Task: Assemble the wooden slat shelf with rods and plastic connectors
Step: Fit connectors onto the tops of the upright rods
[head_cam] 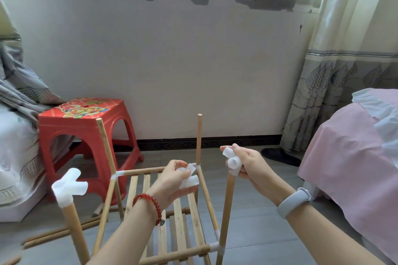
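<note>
Right hand grip clamped on a white plastic connector seated on top of the near-right upright rod, fingers curled round it; left hand grip pinching a loose connector, thumb and fingers closed on it, just left of the right grip and in front of the far-right upright rod; slat shelf below both grips, standing on the floor; another connector caps the near-left rod, well left of the left grip; far-left rod bare-topped; spare rods on the floor down-left; red stool beyond, left; pink-covered bed right of the right grip.
</note>
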Available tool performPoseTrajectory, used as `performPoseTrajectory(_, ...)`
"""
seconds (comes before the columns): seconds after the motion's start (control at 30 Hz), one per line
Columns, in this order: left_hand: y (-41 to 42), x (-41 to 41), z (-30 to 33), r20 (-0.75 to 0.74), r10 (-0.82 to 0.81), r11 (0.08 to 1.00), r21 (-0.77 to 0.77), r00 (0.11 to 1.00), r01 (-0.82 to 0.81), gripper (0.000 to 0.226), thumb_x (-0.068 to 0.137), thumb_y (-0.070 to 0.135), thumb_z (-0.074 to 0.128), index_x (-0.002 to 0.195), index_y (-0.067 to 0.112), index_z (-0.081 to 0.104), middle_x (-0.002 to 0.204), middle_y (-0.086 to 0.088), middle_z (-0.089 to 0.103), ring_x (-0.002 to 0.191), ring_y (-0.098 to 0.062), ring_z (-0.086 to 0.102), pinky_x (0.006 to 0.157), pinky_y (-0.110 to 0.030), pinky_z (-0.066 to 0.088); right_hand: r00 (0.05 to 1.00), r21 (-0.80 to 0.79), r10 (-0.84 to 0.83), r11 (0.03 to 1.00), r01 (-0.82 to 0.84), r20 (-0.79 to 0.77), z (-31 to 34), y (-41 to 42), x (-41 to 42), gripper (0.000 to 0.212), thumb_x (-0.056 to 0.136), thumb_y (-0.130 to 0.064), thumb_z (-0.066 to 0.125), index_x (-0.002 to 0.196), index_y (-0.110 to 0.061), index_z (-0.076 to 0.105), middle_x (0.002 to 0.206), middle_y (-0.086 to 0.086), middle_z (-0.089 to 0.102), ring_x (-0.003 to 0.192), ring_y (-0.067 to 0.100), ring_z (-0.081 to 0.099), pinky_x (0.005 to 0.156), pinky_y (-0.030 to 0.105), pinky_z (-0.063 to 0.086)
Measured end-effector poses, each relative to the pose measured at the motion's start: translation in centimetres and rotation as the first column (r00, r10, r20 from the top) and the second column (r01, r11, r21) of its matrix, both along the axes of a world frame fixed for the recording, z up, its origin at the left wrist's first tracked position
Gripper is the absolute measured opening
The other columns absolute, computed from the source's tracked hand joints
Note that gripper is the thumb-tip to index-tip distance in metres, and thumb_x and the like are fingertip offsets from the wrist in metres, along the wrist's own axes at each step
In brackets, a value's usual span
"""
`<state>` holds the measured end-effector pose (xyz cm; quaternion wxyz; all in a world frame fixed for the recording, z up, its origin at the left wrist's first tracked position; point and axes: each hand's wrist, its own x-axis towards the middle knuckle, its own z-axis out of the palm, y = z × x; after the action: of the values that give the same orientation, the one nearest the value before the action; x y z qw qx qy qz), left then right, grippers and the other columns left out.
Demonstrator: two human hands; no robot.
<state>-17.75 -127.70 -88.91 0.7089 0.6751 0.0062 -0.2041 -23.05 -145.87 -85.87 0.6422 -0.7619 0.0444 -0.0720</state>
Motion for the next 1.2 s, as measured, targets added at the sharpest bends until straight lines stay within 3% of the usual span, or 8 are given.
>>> performPoseTrajectory(0.1,0.0,0.3,-0.4,0.002,-0.003,1.000,-0.007,1.000,0.003,0.016,0.094,0.002,0.051,0.108,0.011,0.050,0.112,-0.009,0.041,0.093,-0.027,0.056,0.064,-0.034,0.059,1.000,0.027,-0.002,1.000,0.002,-0.018,-0.1,0.0,0.3,0.033,0.101,-0.036,0.038,0.099,-0.024,0.068,0.075,0.007,0.052,0.060,0.010,0.046,0.059,0.021,0.038)
performPoseTrajectory(0.4,-0.4,0.4,-0.5,-0.002,-0.005,1.000,0.014,1.000,0.005,0.016,0.094,0.003,0.052,0.108,0.011,0.050,0.113,-0.010,0.041,0.096,-0.029,0.057,0.063,-0.033,0.058,0.999,-0.020,-0.015,1.000,0.016,0.028,-0.1,0.0,0.2,0.030,0.101,-0.031,0.039,0.099,-0.024,0.068,0.069,-0.003,0.057,0.058,0.007,0.051,0.050,0.011,0.039)
performPoseTrajectory(0.53,-0.4,0.5,-0.5,0.004,0.006,0.999,0.034,1.000,-0.006,0.017,0.093,0.003,0.052,0.108,0.011,0.051,0.113,-0.009,0.040,0.097,-0.030,0.056,0.064,-0.034,0.058,1.000,-0.023,-0.019,1.000,0.020,0.022,-0.3,-0.1,0.0,0.032,0.101,-0.029,0.039,0.105,-0.017,0.068,0.066,-0.002,0.055,0.047,-0.002,0.049,0.046,0.011,0.036)
performPoseTrajectory(0.73,-0.7,0.3,-0.2,0.035,0.009,0.999,0.053,0.999,-0.010,0.018,0.094,0.006,0.052,0.111,0.012,0.050,0.111,-0.008,0.041,0.095,-0.027,0.057,0.070,-0.036,0.059,1.000,-0.058,0.024,0.998,-0.024,0.006,0.2,0.4,0.1,0.032,0.101,-0.030,0.037,0.103,-0.020,0.067,0.071,-0.001,0.056,0.057,0.005,0.049,0.048,0.011,0.038)
performPoseTrajectory(0.87,-0.7,0.3,-0.5,0.127,-0.005,0.995,0.096,0.992,-0.007,0.020,0.094,0.009,0.052,0.113,0.014,0.049,0.110,-0.005,0.043,0.094,-0.023,0.058,0.072,-0.036,0.059,0.998,-0.152,0.056,0.987,-0.054,0.007,0.4,0.8,0.4,0.030,0.101,-0.032,0.037,0.102,-0.023,0.066,0.081,-0.002,0.061,0.067,0.008,0.053,0.054,0.012,0.043)
performPoseTrajectory(1.0,-0.5,0.5,-0.8,0.265,-0.002,0.985,0.167,0.964,-0.044,0.018,0.095,0.009,0.052,0.112,0.014,0.049,0.108,0.000,0.044,0.093,-0.019,0.058,0.070,-0.033,0.059,1.000,-0.095,-0.006,0.995,0.005,-0.013,0.4,0.1,0.6,0.032,0.102,-0.031,0.036,0.102,-0.021,0.067,0.078,-0.001,0.057,0.066,0.009,0.052,0.058,0.018,0.045)
performPoseTrajectory(1.1,-0.6,0.7,-0.9,0.408,-0.030,0.965,0.248,0.912,-0.079,0.016,0.096,0.009,0.048,0.111,0.015,0.050,0.108,0.003,0.046,0.090,-0.015,0.057,0.061,-0.023,0.056,1.000,-0.065,0.003,0.998,-0.004,-0.025,0.2,-0.1,0.3,0.034,0.102,-0.031,0.036,0.105,-0.017,0.067,0.070,-0.003,0.053,0.058,0.005,0.048,0.050,0.012,0.040)
performPoseTrajectory(1.2,-0.8,1.0,-1.6,0.571,-0.117,0.911,0.387,0.813,-0.141,0.018,0.096,0.009,0.045,0.112,0.018,0.050,0.107,0.008,0.049,0.094,-0.012,0.056,0.072,-0.025,0.056,1.000,-0.123,0.024,0.992,-0.026,-0.018,0.2,0.0,0.4,0.036,0.102,-0.032,0.035,0.107,-0.016,0.067,0.071,-0.004,0.053,0.060,0.006,0.047,0.050,0.010,0.038)
